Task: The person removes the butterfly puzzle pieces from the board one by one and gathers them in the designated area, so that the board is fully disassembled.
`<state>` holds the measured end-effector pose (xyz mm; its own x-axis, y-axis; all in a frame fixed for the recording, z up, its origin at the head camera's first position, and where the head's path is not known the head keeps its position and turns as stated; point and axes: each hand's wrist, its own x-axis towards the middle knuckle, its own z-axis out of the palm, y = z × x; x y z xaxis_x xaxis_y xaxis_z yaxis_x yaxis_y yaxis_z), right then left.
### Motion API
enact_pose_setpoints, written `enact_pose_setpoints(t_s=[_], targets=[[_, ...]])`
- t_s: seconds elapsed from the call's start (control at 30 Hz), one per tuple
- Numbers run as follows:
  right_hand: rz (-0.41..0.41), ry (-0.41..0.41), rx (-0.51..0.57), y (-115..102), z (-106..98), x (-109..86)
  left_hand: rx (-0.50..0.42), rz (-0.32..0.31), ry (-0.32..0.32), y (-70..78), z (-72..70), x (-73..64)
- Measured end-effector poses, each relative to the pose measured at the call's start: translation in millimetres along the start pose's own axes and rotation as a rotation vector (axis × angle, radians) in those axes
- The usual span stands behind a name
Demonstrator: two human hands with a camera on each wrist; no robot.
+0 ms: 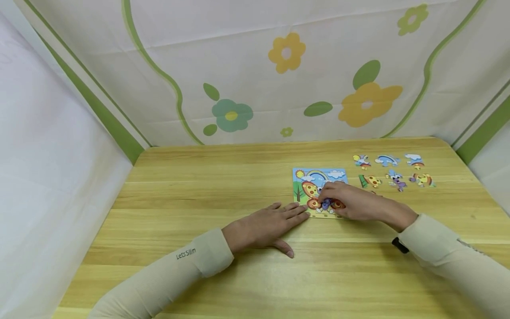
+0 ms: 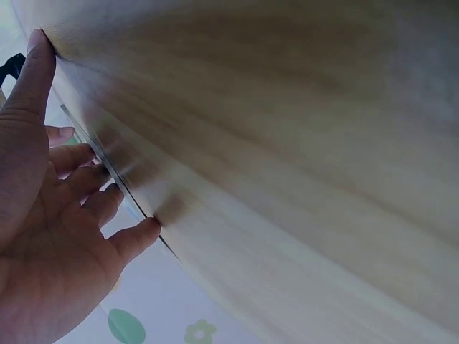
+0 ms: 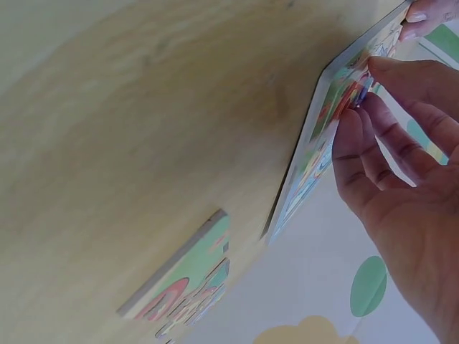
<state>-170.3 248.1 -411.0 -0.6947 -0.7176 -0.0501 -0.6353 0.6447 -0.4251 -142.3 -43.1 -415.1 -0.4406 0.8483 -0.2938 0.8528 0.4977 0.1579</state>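
Observation:
A butterfly picture puzzle board (image 1: 299, 172) lies flat on the wooden table. My left hand (image 1: 264, 226) is spread palm down, its fingertips touching the board's lower left edge and its thumb resting on the table. Over the board's right part, my right hand (image 1: 354, 201) pinches a small purple puzzle piece (image 1: 326, 204) between thumb and fingers, low against the picture. The fingers cover much of the piece and the board's right side. In the right wrist view, the board (image 3: 305, 154) shows edge-on beside the fingertips.
Several loose puzzle pieces lie in rows right of the board, among them a rainbow piece (image 1: 387, 160), a cloud piece (image 1: 415, 160) and a purple-and-blue piece (image 1: 396, 180). One is partly behind my right hand. A flowered cloth (image 1: 255, 66) hangs beyond the table's back edge.

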Motion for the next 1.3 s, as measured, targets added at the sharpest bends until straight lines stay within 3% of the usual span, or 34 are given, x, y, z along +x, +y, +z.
enact_pose_setpoints(t_s=[0.47,1.3], targets=[[-0.043,0.033,-0.025,-0.2,0.7,-0.6,-0.008,-0.003,-0.002,0.0,-0.5,-0.8],[-0.03,0.014,-0.046,-0.7,-1.0,4.7,-0.02,-0.005,-0.004,-0.1,0.3,-0.9]])
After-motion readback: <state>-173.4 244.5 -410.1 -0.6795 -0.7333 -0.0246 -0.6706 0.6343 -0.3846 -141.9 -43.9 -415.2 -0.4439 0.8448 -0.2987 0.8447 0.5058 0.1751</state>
